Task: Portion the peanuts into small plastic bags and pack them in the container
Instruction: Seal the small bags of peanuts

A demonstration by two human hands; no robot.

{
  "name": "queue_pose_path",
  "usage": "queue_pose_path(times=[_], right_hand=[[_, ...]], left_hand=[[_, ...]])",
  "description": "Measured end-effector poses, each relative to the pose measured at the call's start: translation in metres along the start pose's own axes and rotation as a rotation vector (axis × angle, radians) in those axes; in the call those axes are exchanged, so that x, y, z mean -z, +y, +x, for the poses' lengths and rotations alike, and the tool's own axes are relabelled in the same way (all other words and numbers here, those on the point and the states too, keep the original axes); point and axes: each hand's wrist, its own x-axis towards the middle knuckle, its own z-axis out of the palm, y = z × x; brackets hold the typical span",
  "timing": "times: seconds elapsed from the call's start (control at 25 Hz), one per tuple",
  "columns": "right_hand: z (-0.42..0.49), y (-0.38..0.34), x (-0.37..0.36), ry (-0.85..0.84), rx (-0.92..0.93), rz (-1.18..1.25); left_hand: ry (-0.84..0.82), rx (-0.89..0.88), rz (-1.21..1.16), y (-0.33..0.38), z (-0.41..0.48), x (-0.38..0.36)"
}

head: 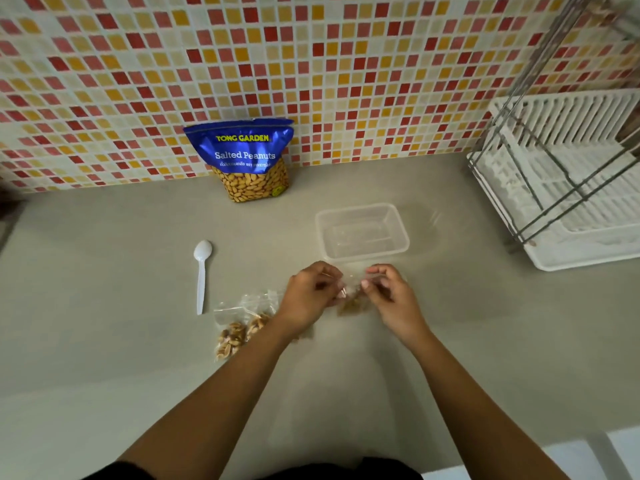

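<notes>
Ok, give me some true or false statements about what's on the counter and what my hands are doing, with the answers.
1. Both the left hand and the right hand pinch one small plastic bag with peanuts in it. True.
2. The clear container holds packed bags. False: it looks empty; the filled bags lie on the counter beside the left hand.
3. The white spoon lies untouched, left of the hands. True.
4. The blue peanut pouch lies flat. False: it stands against the tiled wall.
5. The dish rack is at the left. False: it is at the right.
</notes>
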Motion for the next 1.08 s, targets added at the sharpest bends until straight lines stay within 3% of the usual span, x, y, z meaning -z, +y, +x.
queue_pose_path(times=[0.12, 0.24, 0.52, 0.72, 0.88, 1.08], right_hand=[[-0.012, -0.017, -0.02, 0.039, -0.054, 0.243], [-0.017, -0.035, -0.036, 0.082, -0.055, 0.303], [-0.018, -0.058, -0.052, 0.093, 0.088, 0.088], [-0.019, -0.071, -0.054, 0.241, 0.223, -0.109], [-0.015, -0.08, -0.049, 0.333, 0.262, -0.067], [-0.011, -0.081, -0.043, 0.317, 0.272, -0.047]], left_hand=[[-0.035, 0.016, -0.041, 0.015, -0.011, 0.027], [-0.073, -0.042, 0.073, 0.029, -0.021, 0.052], [0.003, -0.27, 0.451, 0.047, -0.028, 0.063], [0.152, -0.399, 0.64, 0.056, -0.031, 0.049], [0.206, -0.507, 0.681, 0.065, -0.031, 0.049], [0.208, -0.52, 0.734, 0.064, -0.03, 0.061]])
